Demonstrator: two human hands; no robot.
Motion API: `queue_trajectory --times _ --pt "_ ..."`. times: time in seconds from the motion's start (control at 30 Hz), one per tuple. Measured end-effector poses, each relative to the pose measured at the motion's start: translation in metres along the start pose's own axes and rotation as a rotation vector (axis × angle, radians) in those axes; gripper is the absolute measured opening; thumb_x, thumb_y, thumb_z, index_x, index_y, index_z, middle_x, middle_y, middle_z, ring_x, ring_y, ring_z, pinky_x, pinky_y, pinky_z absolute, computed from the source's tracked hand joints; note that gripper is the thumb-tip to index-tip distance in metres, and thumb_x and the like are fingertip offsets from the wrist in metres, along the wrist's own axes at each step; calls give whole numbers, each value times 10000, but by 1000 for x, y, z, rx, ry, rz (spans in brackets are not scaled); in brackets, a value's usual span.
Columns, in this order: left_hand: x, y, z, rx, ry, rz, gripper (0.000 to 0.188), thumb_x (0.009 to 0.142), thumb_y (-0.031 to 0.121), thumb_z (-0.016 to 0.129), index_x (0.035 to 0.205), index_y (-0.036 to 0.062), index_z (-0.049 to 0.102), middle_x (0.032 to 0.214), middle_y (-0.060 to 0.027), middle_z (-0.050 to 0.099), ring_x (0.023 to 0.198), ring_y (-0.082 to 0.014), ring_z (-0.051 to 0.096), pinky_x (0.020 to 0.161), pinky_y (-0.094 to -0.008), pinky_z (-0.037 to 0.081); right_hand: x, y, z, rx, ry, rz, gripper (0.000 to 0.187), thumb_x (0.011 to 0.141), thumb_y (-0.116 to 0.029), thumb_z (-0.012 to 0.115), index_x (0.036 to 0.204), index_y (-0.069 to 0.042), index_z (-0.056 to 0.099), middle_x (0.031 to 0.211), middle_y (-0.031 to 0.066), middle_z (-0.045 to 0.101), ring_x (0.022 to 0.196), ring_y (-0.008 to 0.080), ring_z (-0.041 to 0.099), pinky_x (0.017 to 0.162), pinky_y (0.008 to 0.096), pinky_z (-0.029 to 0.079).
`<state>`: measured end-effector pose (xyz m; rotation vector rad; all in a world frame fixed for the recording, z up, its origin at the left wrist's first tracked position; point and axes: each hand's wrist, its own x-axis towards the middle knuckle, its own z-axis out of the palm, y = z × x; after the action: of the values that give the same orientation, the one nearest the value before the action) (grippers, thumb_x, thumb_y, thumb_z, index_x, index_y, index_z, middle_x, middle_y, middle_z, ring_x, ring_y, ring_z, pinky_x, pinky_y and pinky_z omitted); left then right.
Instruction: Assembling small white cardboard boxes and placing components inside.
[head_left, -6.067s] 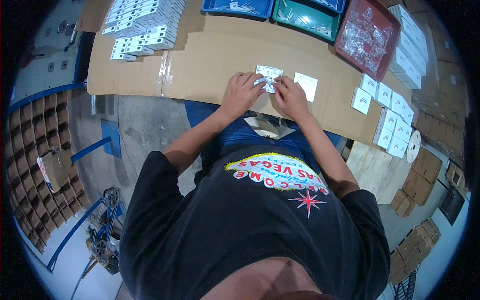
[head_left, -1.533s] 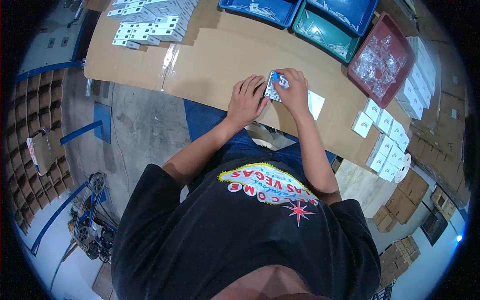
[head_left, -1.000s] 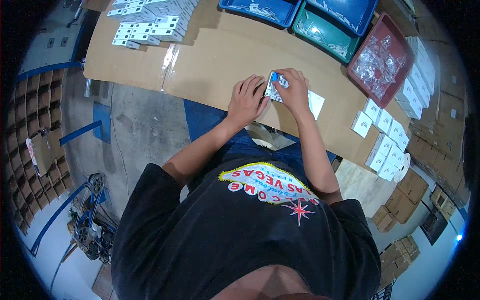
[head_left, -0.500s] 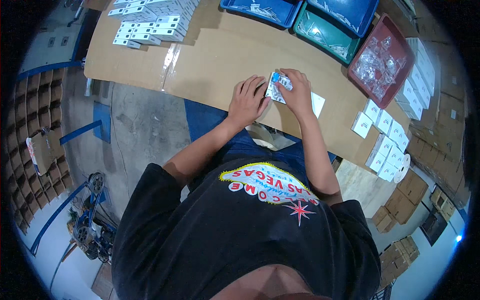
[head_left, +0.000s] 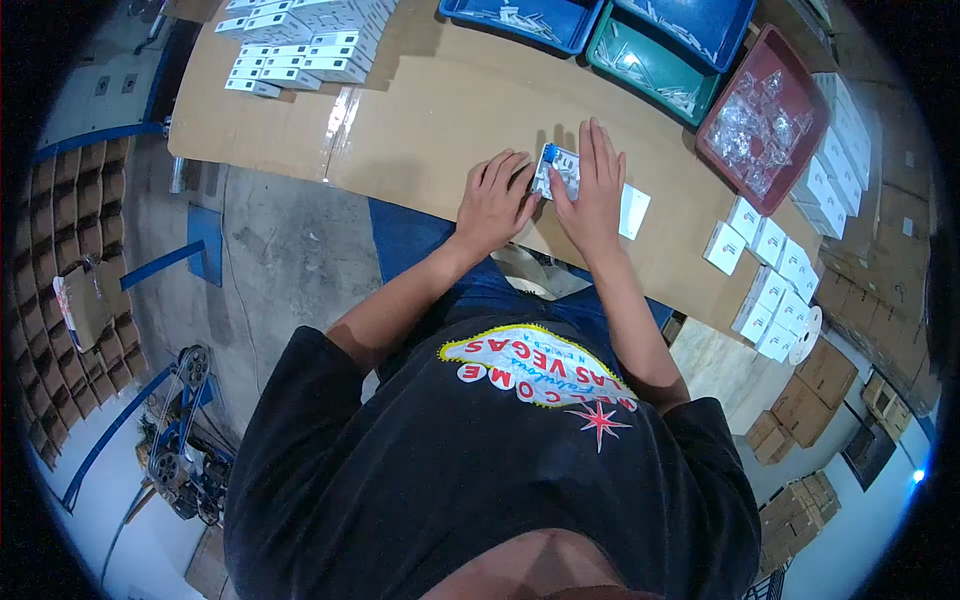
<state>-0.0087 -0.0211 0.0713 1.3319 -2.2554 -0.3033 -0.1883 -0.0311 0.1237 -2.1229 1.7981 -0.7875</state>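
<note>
In front of me on the table lies a small white open box (head_left: 563,168) with a blue piece at its far left corner; the other contents are too small to name. My left hand (head_left: 493,200) is curled at the box's left edge, its thumb and index finger holding that side. Across the right part of the box lies my right hand (head_left: 597,190), open, with its fingers stretched out straight and its thumb over the box. A white flat piece (head_left: 633,211), perhaps a lid, rests just right of my right hand.
White boxes (head_left: 300,55) are stacked at the far left. Blue (head_left: 520,22) and green (head_left: 640,65) trays hold small white pieces; a red tray (head_left: 765,120) holds clear plastic packets. Several small white boxes (head_left: 770,270) and a white roll (head_left: 805,335) stand at the right edge.
My right hand has let go of its pinch at the box and straightened its fingers. The left hand and the box have barely moved.
</note>
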Motion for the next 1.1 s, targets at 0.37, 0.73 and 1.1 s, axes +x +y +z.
queue_trajectory --times 0.37,0.73,1.1 --pt "-3 -4 1 -19 -37 -4 532 886 241 692 1379 67 593 1435 -128 546 1393 -308 480 1144 -485 362 -12 -13 15 -309 -262 -6 717 1013 -551 527 1522 -45 518 1688 197 291 1571 410 227 1211 710 121" --pt "-1 0 -1 -22 -19 6 548 931 346 691 1386 59 585 1415 -133 554 1392 -308 477 1143 -480 355 -19 21 -4 100 31 80 526 976 -249 670 1462 -80 559 1602 220 403 1473 428 381 1207 557 289" --pt "2 1 -7 -36 -51 17 698 908 461 720 1422 28 529 1424 -151 523 1398 -319 455 1129 -492 350 -68 118 -88 -27 -186 824 358 934 -358 732 1086 -35 732 1054 171 763 981 332 743 840 407 570"
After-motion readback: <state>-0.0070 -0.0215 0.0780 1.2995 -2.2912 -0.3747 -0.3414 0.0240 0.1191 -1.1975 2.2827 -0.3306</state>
